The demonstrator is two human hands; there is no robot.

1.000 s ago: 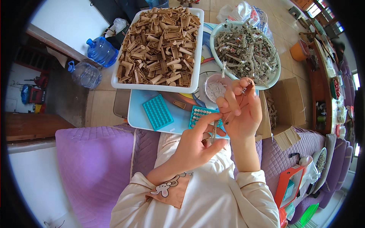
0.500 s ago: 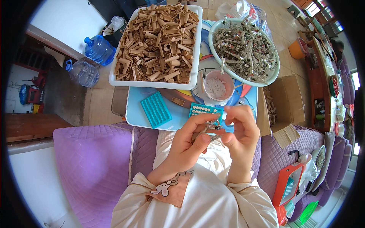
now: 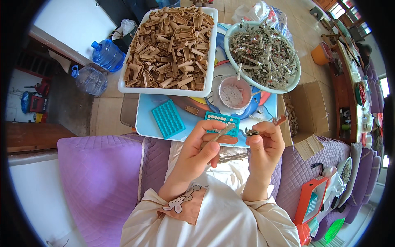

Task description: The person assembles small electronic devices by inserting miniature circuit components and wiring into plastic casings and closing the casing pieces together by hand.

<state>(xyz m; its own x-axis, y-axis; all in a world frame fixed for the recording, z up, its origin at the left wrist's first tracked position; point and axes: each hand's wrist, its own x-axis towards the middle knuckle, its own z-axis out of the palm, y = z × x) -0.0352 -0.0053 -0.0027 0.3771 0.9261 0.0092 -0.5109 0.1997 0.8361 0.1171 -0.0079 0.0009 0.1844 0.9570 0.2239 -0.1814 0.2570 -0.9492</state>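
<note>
My left hand (image 3: pixel 197 146) is closed around a slim tan piece (image 3: pixel 224 131), whose exact kind I cannot make out. Between the thumb and fingers of my right hand (image 3: pixel 265 150) is a small dark electronic part (image 3: pixel 252 132). Thin greyish wires (image 3: pixel 234 157) stretch between the hands below it; where their ends join is hidden. A small reddish-brown tab (image 3: pixel 279 120) sticks out by the right fingertips. Just beyond the hands lies a teal tray (image 3: pixel 220 117) with white round pieces in its holes, partly covered by my left fingers.
A second teal tray (image 3: pixel 168 119) and a single tan shell (image 3: pixel 191 110) lie on the blue table (image 3: pixel 148 107). Behind are a white bin (image 3: pixel 209 66) of tan shells, a pink tub (image 3: pixel 247 95) of whitish material and a basin (image 3: pixel 293 82) of wired parts. A cardboard box (image 3: pixel 310 107) stands right.
My hands have drawn apart, the right one moving slightly down and to the right. The dark part now shows in the right fingers, clear of the left hand.
</note>
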